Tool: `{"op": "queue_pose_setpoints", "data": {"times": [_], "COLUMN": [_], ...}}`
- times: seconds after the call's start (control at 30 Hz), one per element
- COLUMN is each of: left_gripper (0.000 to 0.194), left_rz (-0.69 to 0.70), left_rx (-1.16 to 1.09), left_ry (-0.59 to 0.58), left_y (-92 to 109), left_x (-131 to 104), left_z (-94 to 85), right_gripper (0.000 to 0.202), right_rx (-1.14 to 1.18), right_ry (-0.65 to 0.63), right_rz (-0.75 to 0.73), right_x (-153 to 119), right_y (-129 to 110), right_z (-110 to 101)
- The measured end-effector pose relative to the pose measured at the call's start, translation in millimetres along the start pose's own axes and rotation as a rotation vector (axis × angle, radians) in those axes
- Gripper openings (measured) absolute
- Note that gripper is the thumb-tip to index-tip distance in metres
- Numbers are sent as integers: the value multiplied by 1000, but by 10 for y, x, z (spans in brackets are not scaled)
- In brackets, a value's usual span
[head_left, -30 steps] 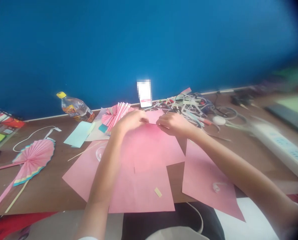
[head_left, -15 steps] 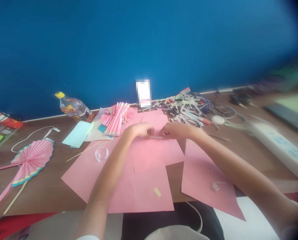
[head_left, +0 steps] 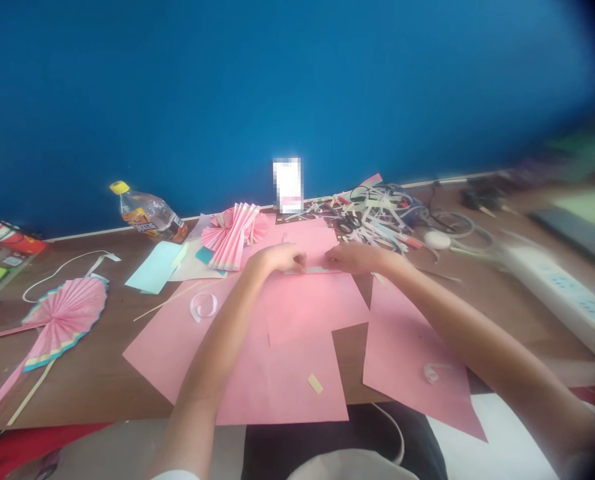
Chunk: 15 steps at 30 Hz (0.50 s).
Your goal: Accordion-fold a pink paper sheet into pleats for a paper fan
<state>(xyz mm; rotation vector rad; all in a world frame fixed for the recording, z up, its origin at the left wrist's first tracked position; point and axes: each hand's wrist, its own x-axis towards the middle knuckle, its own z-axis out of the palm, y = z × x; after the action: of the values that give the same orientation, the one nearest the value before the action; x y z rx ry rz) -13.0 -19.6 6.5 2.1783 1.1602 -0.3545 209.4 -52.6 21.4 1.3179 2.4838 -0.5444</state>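
Note:
Both hands meet the same pink sheet of paper (head_left: 307,303) at the middle of the table. My left hand (head_left: 283,257) is closed, its curled fingers pinching the sheet near its far edge. A short way to the right, my right hand (head_left: 354,256) is closed on the same edge, knuckles up. A narrow pale strip (head_left: 316,271) runs along that edge between the two hands. The fingertips are partly hidden. More pink paper (head_left: 237,373) lies beneath, and a folded pink paper fan (head_left: 234,237) is beyond my left hand.
Paper scraps (head_left: 377,213) are heaped behind my right hand. A plastic bottle (head_left: 150,215) leans at the back left, and a finished-looking pink fan (head_left: 67,317) lies at left. On the right are a power strip (head_left: 562,293) and another pink sheet (head_left: 412,360). A blue wall (head_left: 297,87) bounds the back.
My hands have shifted slightly apart along the edge, and more of the pale strip shows between them. The surrounding things have stayed in place.

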Motion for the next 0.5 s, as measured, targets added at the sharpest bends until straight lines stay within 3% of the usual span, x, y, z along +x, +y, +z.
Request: {"op": "queue_pose_setpoints", "data": {"times": [0.2,0.4,0.5], "left_gripper": [21,17,17], "left_rz": [-63,91,89], "left_rx": [42,38,48], "left_ry": [33,73,64], "left_y": [36,9,41], "left_x": [-22,19,13], "left_z": [-24,2,7], "right_gripper": [31,25,16], "right_rx": [-9,4,14], "right_ry": [31,52,69], "right_rz": [11,5,-26], "right_x": [-5,-4,-15], "right_y": [-5,11,-4], "right_z": [-14,-3,-9]}}
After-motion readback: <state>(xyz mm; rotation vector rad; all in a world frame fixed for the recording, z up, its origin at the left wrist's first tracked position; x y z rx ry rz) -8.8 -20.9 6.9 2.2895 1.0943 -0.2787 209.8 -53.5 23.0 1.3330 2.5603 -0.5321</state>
